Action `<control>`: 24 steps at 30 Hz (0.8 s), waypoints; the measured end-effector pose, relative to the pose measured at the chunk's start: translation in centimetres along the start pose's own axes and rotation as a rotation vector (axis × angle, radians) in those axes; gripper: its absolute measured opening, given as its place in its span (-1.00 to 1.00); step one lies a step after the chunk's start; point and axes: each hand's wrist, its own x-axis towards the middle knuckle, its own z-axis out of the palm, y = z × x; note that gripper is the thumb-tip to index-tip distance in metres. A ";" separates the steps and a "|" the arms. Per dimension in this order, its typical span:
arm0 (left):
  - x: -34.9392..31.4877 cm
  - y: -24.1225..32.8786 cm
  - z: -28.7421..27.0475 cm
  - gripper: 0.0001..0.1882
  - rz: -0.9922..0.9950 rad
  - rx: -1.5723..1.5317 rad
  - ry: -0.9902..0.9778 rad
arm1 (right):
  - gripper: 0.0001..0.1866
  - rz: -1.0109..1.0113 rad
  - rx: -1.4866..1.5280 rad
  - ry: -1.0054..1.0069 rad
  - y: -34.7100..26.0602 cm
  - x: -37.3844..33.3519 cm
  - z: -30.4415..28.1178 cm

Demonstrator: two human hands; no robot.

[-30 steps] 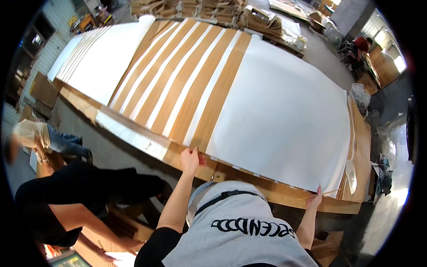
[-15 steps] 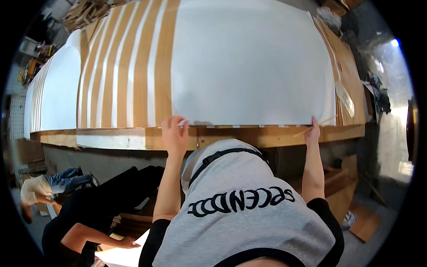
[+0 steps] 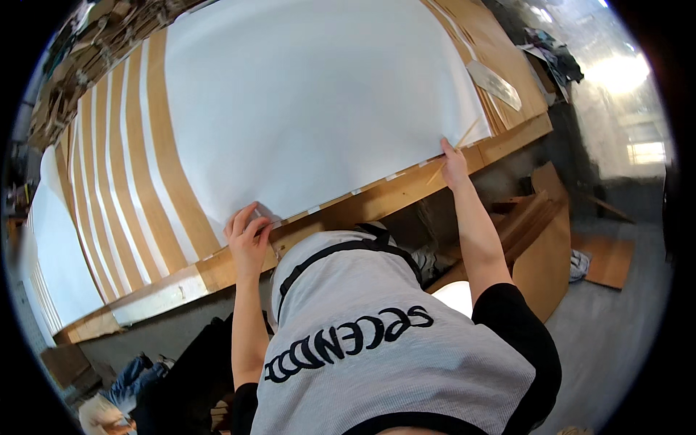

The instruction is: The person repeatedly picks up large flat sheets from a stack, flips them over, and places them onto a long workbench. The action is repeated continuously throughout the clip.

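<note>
A large white sheet (image 3: 312, 94) lies across the table, its near edge in front of me. My left hand (image 3: 249, 233) is at that edge, by the sheet's near left corner, fingers bent and closed on the sheet. My right hand (image 3: 454, 167), farther right, holds a thin pale stick (image 3: 470, 133) that crosses the near right corner; its fingertips touch the sheet's edge. Left of the sheet, fanned layers show as brown strips (image 3: 170, 145) and white strips. Whether the left hand grips one layer or more is hidden.
A translucent flat blade-like piece (image 3: 494, 85) lies on brown sheets to the right. The table's wooden edge (image 3: 377, 210) runs before my body. Cardboard (image 3: 540, 246) leans below right, near a brown board (image 3: 609, 261) on the floor. A co-worker in black (image 3: 181, 377) is at lower left.
My view has turned, so the table now slants up to the right. Both hands stay at the sheet's near edge; the right still holds the stick. The co-worker is less visible.
</note>
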 end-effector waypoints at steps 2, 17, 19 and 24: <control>0.0 0.1 0.2 -0.85 0.003 0.012 0.004 | -0.59 0.001 0.002 0.008 0.2 0.2 -0.6; 0.1 0.0 0.5 -0.88 0.004 0.040 -0.035 | -0.78 -0.002 0.114 0.238 0.7 0.1 -0.5; 0.2 -0.3 0.7 -0.88 0.036 0.066 -0.050 | -0.77 0.012 0.075 0.229 1.2 0.4 -1.0; -0.3 -0.5 1.1 -0.87 0.043 0.071 -0.063 | -0.76 0.034 0.084 0.229 1.0 0.2 -0.8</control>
